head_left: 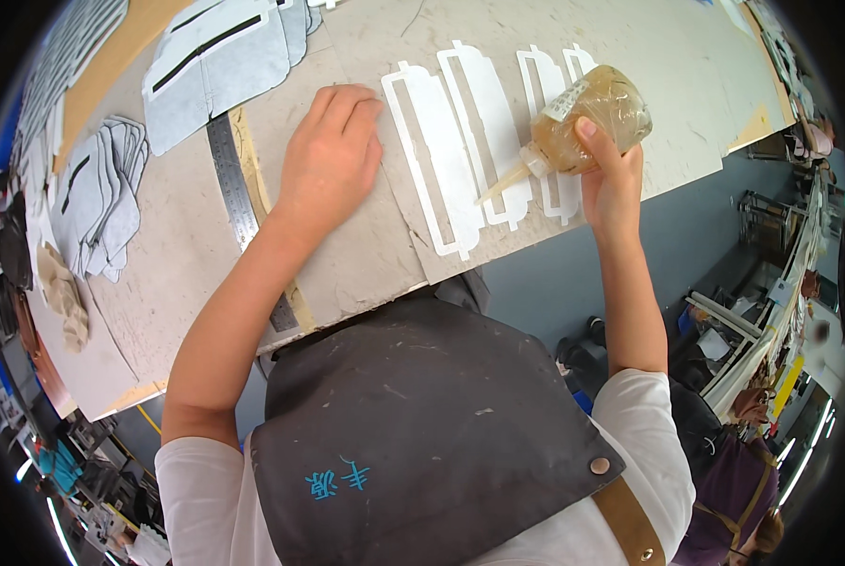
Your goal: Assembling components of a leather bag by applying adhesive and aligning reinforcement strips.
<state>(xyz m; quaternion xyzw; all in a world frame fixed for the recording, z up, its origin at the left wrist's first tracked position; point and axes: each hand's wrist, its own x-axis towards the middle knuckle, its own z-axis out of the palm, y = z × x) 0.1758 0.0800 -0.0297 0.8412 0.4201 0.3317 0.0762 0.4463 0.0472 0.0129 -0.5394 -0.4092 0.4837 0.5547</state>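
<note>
My right hand (613, 184) is wrapped round a squeeze bottle (597, 108) of amber, glue-like liquid. The bottle is tilted, and its long pointed nozzle (505, 181) slants down to the left over the white cut-out pieces. Two of these white pieces (438, 141) (491, 113) lie side by side, each with a long narrow slot and small tabs. Further right, partly hidden by the bottle, are more such white pieces (542, 80). Left of them, my left hand (333, 151) rests on the table with its fingers curled together; nothing shows in it.
The worktable (347, 255) has a ragged front edge. A steel ruler (234, 189) lies beside my left forearm. Grey panels with black slots (219, 66) are stacked at the far left, with smaller grey pieces (101, 193) nearer. A crumpled beige cloth (62, 297) lies at the left edge.
</note>
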